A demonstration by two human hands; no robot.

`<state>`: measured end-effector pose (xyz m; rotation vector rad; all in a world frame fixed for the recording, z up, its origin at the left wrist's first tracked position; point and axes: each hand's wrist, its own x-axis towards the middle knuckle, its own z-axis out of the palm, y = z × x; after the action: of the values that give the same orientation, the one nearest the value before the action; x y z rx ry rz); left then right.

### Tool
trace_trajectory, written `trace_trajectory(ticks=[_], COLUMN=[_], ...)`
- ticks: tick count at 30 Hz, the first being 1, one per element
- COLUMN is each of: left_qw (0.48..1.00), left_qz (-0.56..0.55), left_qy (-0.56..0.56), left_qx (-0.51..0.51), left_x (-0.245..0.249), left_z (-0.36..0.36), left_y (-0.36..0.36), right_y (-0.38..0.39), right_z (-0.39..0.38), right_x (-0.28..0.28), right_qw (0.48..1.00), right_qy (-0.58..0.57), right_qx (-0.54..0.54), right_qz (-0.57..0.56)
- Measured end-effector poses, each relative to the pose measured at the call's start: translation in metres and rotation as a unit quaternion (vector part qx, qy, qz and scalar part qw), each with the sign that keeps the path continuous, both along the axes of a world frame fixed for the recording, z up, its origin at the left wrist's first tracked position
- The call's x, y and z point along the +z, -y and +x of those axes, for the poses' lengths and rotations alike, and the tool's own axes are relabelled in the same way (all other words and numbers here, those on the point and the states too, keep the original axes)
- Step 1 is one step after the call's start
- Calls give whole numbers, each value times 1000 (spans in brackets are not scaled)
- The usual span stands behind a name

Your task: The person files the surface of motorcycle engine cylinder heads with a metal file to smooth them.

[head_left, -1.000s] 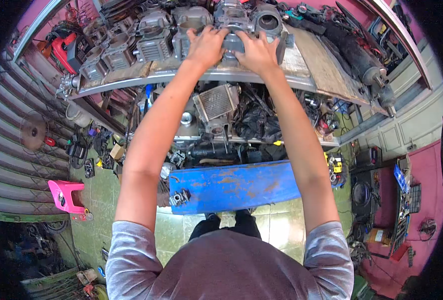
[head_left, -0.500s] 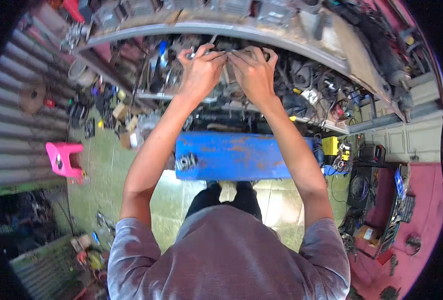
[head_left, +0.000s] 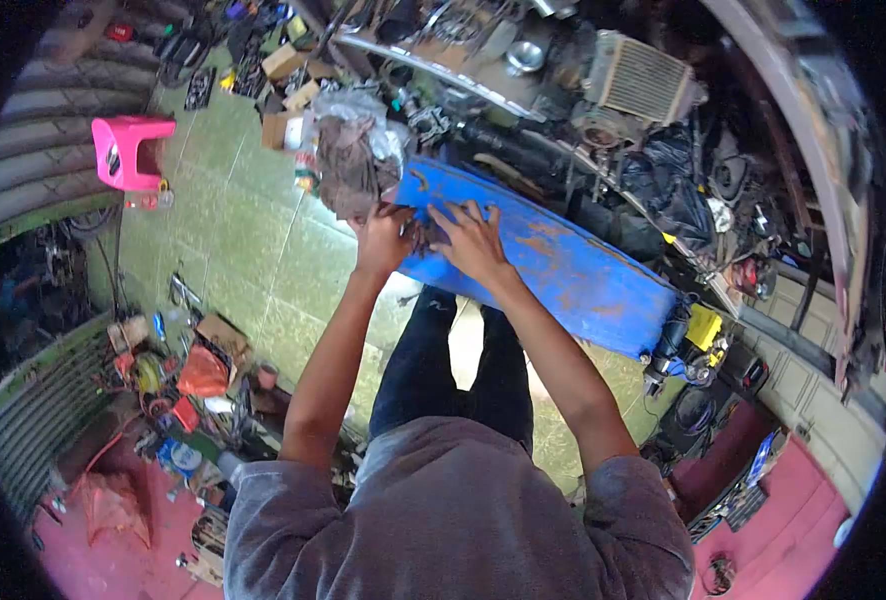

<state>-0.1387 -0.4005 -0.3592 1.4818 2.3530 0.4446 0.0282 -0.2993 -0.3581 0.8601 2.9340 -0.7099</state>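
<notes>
At the left end of the blue bench, my left hand has its fingers curled at a small dark metal part, whose exact kind I cannot make out. My right hand is just to the right, palm down, fingers spread and bent over the blue surface, with nothing visible in it. A brown rag lies just beyond my left hand. On the bench's far left corner there is a small curved brown piece.
Behind the bench, a cluttered shelf holds a radiator and a round metal cup. A pink stool stands on the green tiled floor at left. A yellow box is beyond the bench's right end. Tools and an orange bag lie at lower left.
Both hands have come down from the shelf, where they were close together, to the left end of the blue bench. The view has turned left and downward.
</notes>
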Motion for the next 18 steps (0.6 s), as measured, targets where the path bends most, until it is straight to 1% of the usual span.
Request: trace_trajectory(ticks=[1,2,4,5,7,8,9,11,13,14,16,18], left_qw=[999,996,995,995,994,994,994,998,996,995,995,994], left_qz=[-33,-83,-86,-79,-98,-101,-102,-60,-62,-69,-69,-76], left_qy=[9,15,27,35,32,31,31,5,58,64,64,50], left_qx=[29,31,40,44,34,18,1,1,-12,-24,-36,-58], left_x=[-16,-32,-39,-42,-57,-65,-73,-99,-95,-89,-91,-89], left_z=[0,-2,2,3,1,-1,-4,-9,-17,-23,-27,-28], left_y=[19,35,54,61,70,71,71,74,66,61,61,59], right_y=[10,19,33,37,45,46,45,39,38,38,36,32], right_z=[-1,-3,-9,-10,-10,-10,-11,-13,-12,-12,-17,-21], right_x=[-9,-18,-38,-48,-70,-81,-85,-79,-84,-87,-85,-79], right_qw=[1000,999,992,991,993,995,995,997,997,998,999,994], right_qy=[3,35,117,121,87,76,80,61,59,48,36,85], right_qx=[8,5,9,14,-7,-9,-6,1,11,6,1,2], right_qz=[-10,-21,-49,-57,-77,-61,-65,-36,-45,-40,-36,-74])
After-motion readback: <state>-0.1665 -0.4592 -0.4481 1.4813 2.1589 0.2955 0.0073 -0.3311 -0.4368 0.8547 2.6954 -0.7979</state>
